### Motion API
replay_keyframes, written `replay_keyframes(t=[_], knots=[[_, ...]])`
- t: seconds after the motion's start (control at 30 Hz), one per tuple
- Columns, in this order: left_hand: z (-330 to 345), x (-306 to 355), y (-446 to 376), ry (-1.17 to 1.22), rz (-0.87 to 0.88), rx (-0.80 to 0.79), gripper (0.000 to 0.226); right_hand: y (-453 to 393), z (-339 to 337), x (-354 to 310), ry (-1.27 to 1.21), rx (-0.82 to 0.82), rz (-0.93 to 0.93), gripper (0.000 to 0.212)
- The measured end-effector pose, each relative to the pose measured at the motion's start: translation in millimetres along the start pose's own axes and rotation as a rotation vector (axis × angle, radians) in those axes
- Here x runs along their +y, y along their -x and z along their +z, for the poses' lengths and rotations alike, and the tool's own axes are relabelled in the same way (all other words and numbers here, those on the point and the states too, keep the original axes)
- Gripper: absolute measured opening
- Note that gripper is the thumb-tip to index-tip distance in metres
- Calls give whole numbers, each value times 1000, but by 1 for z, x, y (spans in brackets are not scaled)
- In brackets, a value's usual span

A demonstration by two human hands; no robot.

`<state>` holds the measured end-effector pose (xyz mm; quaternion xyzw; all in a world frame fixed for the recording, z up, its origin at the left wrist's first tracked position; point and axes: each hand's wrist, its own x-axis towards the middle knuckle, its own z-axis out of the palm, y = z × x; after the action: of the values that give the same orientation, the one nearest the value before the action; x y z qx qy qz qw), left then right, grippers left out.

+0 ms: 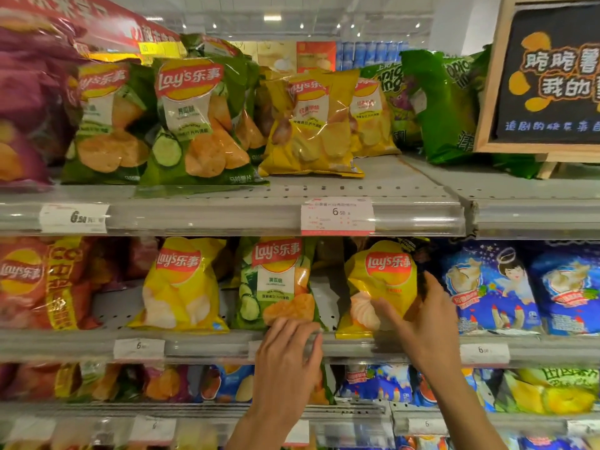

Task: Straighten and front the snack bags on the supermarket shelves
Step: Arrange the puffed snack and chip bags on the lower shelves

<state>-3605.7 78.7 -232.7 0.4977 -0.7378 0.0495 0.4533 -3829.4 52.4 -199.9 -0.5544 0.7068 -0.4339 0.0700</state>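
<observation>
Supermarket snack aisle, middle shelf (207, 347). The left hand (287, 358) pinches the green bag (276, 284)'s bottom edge; the right hand (422, 319) grips the yellow bag (378, 287). Best pulled forward evenly, logos upright.

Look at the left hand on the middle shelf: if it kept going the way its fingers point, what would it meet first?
The left hand points up and inward, so it would probably meet the green bag first; its fingers already seem to reach the bag's bottom edge.
</observation>
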Motion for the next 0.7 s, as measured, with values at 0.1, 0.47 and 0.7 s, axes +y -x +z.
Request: replay_keyframes(t=[0.1,0.47,0.7], knots=[[-17,-18,-6,106,-9,73,20,13,8,-18,53,238,-74,77],[-98,-147,-23,186,-161,350,26,51,94,-106,-325,87,-49,74],[-123,-193,-47,323,-550,62,87,43,114,-126,-432,-147,61,74]])
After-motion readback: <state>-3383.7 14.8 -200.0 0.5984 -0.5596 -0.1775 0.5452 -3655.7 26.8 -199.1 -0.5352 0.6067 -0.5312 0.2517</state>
